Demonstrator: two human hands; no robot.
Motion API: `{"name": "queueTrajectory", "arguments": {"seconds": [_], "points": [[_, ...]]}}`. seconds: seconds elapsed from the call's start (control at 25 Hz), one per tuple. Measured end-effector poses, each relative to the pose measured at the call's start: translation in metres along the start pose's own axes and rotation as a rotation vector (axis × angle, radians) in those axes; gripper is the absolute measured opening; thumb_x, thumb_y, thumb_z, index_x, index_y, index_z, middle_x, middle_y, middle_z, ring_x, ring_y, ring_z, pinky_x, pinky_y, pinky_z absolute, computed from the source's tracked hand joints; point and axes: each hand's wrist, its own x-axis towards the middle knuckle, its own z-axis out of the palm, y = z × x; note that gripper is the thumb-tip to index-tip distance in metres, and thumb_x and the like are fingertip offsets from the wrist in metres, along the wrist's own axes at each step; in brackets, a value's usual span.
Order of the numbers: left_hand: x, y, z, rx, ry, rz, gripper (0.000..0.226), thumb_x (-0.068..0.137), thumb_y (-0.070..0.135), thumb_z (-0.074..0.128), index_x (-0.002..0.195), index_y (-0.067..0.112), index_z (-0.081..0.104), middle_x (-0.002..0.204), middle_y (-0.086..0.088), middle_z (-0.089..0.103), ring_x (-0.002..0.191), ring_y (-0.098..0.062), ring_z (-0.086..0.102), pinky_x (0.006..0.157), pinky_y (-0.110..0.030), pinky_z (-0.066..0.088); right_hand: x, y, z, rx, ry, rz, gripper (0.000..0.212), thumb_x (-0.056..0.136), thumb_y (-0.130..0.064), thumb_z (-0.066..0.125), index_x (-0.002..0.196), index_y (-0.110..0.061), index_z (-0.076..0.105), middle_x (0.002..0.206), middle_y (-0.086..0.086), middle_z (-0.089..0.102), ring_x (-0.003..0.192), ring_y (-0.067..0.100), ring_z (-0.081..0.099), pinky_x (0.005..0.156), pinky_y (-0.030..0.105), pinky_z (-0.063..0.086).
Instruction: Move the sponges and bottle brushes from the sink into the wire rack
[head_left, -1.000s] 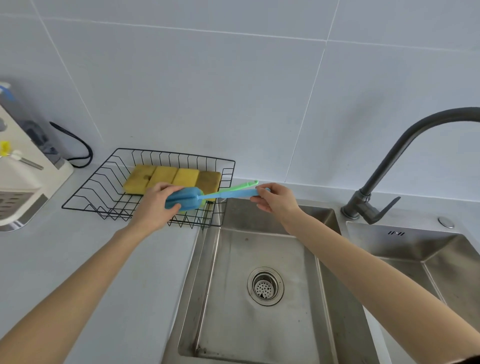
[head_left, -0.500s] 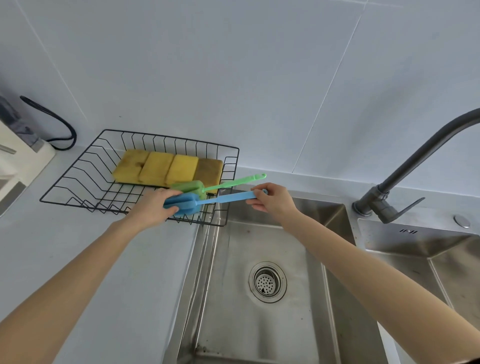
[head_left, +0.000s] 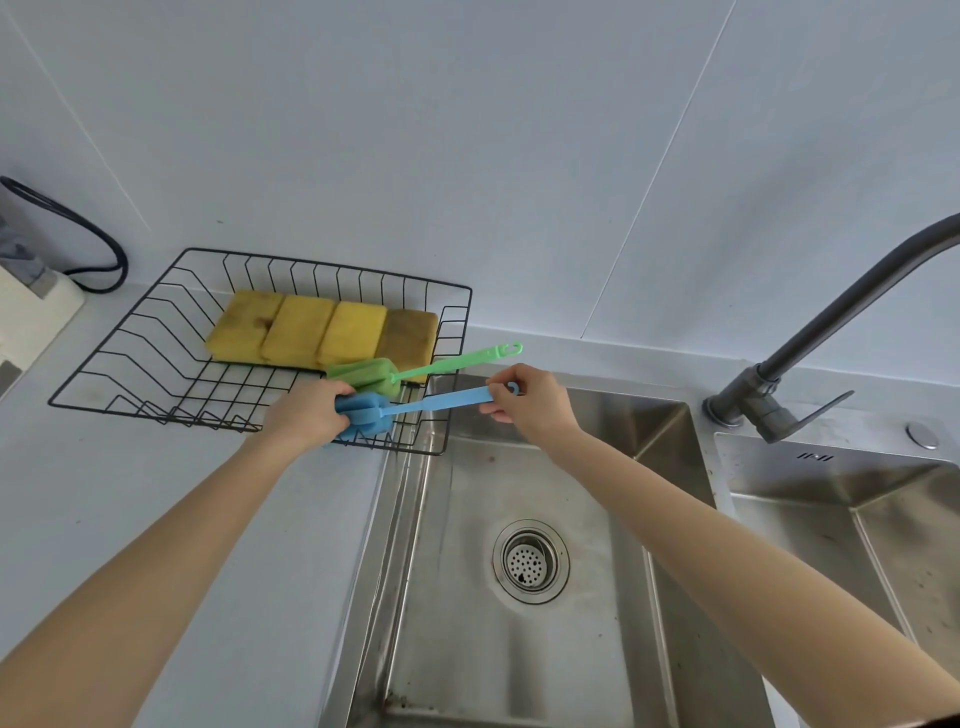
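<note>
A: So, biggest first — steel sink (head_left: 519, 649), basin bare w/ a drain strainer (head_left: 531, 561) in the middle. Dark faucet (head_left: 810, 338) to its right.

B: And the surface (head_left: 182, 519)?

A: Pale grey, left of the sink. Black wire rack (head_left: 156, 332) sits on it, right edge just beside the sink rim. Four sponges (head_left: 322, 332) lie flat in a row at the rack's back, touching side by side; three yellow, rightmost brownish.

B: Brushes?

A: Green bottle brush (head_left: 415, 366) rests w/ its foam head in the rack, handle sticking out over the rack's right wall. Blue bottle brush (head_left: 415, 408) is in front of it, roughly parallel, head over the rack's front right corner.

B: Hands?

A: Left hand (head_left: 306, 415) has its grip closed round the blue foam head. Right hand (head_left: 530, 405) pinches the blue handle's far end btwn thumb & fingertips, over the sink's back edge.
</note>
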Motion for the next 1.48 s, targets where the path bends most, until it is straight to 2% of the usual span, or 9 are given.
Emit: {"name": "queueTrajectory", "arguments": {"seconds": [0.12,0.28,0.52,0.68,1.08,1.16,1.24,1.32,1.48], "points": [[0.000,0.002,0.002,-0.004,0.016,-0.011,0.037,0.083,0.012,0.057,0.120,0.017,0.056,0.116,-0.012,0.063,0.103,-0.032,0.057,0.084,-0.040,0.047,-0.001,0.000,0.001,-0.062,0.018,-0.011,0.010,0.091,-0.012,0.053,0.098,-0.009,0.060,0.099,0.016,0.070,0.071,0.015,0.062,0.059,0.012,0.050],[-0.002,0.000,-0.004,-0.013,-0.073,0.044,0.041,0.082,0.012,0.059,0.123,0.014,0.053,0.118,-0.014,0.062,0.105,-0.031,0.056,0.083,-0.034,0.043,-0.004,0.002,0.000,-0.187,0.013,-0.039,0.018,0.090,-0.016,0.053,0.104,-0.010,0.061,0.098,0.011,0.064,0.055,0.006,0.046,0.034,0.002,0.034],[-0.008,-0.001,-0.013,-0.038,-0.170,0.096,0.047,0.083,0.018,0.060,0.128,0.011,0.048,0.124,-0.013,0.057,0.110,-0.027,0.052,0.081,-0.027,0.038,-0.011,0.004,0.000,-0.210,0.000,-0.036,0.020,0.091,-0.016,0.050,0.108,-0.012,0.060,0.112,0.015,0.063,0.057,0.005,0.045,0.045,0.012,0.035],[-0.014,-0.001,-0.013,-0.053,-0.162,0.102,0.048,0.087,0.025,0.056,0.131,0.011,0.045,0.129,-0.012,0.054,0.115,-0.027,0.050,0.090,-0.029,0.038,-0.015,0.006,-0.002,-0.238,-0.013,-0.055,0.022,0.092,-0.015,0.049,0.109,-0.012,0.061,0.112,0.015,0.063,0.059,0.004,0.045,0.046,0.012,0.035],[-0.023,0.003,-0.019,-0.011,-0.138,0.099,0.052,0.090,0.030,0.049,0.136,0.008,0.038,0.139,-0.012,0.047,0.125,-0.027,0.044,0.101,-0.034,0.035,-0.021,0.002,-0.009,-0.350,-0.032,-0.079,0.032,0.091,-0.017,0.046,0.122,-0.017,0.055,0.091,0.002,0.051,0.055,0.006,0.044,0.043,0.011,0.035],[-0.025,0.008,-0.022,-0.009,-0.124,0.105,0.051,0.091,0.030,0.047,0.137,0.009,0.036,0.142,-0.011,0.044,0.128,-0.027,0.042,0.102,-0.034,0.035,-0.025,0.000,-0.013,-0.426,-0.060,-0.116,0.036,0.091,-0.018,0.045,0.127,-0.017,0.051,0.101,0.007,0.056,0.069,0.014,0.057,0.055,0.015,0.045],[-0.028,0.015,-0.026,-0.015,-0.109,0.124,0.053,0.092,0.030,0.046,0.139,0.012,0.032,0.145,-0.010,0.040,0.130,-0.026,0.040,0.104,-0.035,0.035,-0.028,-0.005,-0.018,-0.491,-0.084,-0.142,0.040,0.091,-0.020,0.045,0.131,-0.017,0.047,0.120,0.010,0.059,0.099,0.025,0.061,0.081,0.028,0.050],[-0.029,0.024,-0.032,-0.030,-0.093,0.158,0.053,0.092,0.029,0.046,0.140,0.013,0.031,0.143,-0.010,0.042,0.128,-0.026,0.042,0.102,-0.035,0.037,-0.033,-0.012,-0.027,-0.577,-0.101,-0.180,0.043,0.092,-0.022,0.045,0.134,-0.016,0.043,0.129,0.011,0.057,0.112,0.028,0.056,0.095,0.037,0.047],[-0.036,0.053,-0.051,-0.010,-0.019,0.225,0.057,0.092,0.028,0.046,0.142,0.011,0.025,0.149,-0.009,0.034,0.134,-0.025,0.035,0.108,-0.036,0.031,-0.043,-0.034,-0.047,-0.778,-0.060,-0.241,0.051,0.092,-0.027,0.045,0.142,-0.019,0.034,0.137,0.009,0.049,0.127,0.029,0.043,0.105,0.042,0.033]]}}
